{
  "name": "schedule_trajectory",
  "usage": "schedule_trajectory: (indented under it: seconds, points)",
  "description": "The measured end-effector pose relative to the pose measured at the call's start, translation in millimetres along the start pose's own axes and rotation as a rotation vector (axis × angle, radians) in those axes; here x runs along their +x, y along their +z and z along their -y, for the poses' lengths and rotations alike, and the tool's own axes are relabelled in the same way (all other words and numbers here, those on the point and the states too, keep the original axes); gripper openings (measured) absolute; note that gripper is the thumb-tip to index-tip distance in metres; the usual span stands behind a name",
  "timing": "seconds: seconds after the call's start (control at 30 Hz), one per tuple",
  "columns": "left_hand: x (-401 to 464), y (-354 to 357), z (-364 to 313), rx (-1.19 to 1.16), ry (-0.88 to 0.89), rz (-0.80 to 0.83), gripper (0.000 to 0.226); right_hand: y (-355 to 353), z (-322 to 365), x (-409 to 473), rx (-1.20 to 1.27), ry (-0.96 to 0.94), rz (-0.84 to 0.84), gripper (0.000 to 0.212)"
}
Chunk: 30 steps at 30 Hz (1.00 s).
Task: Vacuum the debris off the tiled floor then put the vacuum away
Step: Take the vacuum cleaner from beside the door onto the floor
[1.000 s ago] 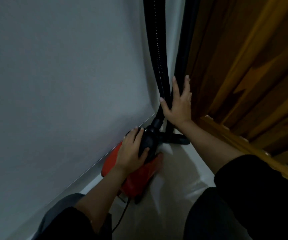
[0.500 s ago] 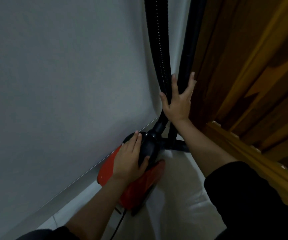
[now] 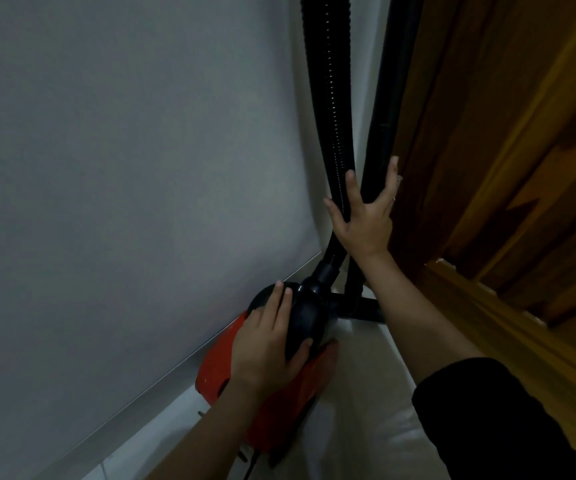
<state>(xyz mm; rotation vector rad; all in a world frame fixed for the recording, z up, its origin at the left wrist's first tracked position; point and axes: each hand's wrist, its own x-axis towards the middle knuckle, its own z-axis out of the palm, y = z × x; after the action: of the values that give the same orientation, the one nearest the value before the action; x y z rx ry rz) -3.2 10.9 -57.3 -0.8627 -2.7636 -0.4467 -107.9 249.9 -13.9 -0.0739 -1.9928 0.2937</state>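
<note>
The red vacuum body (image 3: 217, 368) lies on the pale tiled floor (image 3: 366, 427), tucked against the grey wall. My left hand (image 3: 265, 348) grips its black rounded front end (image 3: 309, 323), fingers over the top and thumb underneath. From there the black ribbed hose (image 3: 328, 98) rises straight up, beside the smooth black wand (image 3: 392, 98). My right hand (image 3: 366, 223) rests flat against both, fingers spread, with the hose between thumb and index finger. The floor nozzle (image 3: 362, 308) sits at the wand's foot in the corner.
A grey wall (image 3: 123, 168) fills the left side and a wooden door with its frame (image 3: 504, 133) closes in the right, leaving a narrow strip of floor. A thin black cord (image 3: 250, 469) trails from the vacuum's rear. No debris shows.
My right hand has slid slightly higher along the hose and wand. My left hand has stayed on the vacuum's black front, and the vacuum has barely shifted.
</note>
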Motion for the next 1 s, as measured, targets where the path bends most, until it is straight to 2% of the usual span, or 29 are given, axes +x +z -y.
schedule_trajectory:
  seconds: [0.23,0.7,1.0]
  points:
    - [-0.3,-0.6,1.6,-0.016,-0.002,0.011,0.082,-4.6,1.1,4.9,0.043,0.043,0.022,0.090]
    - [-0.6,1.0,1.5,-0.040,0.011,-0.015,0.077,-9.5,4.4,7.5,0.032,0.013,0.043,0.097]
    - [1.7,5.2,1.7,-0.033,-0.017,-0.052,0.046,-11.3,2.1,5.1,0.053,0.036,0.020,0.095]
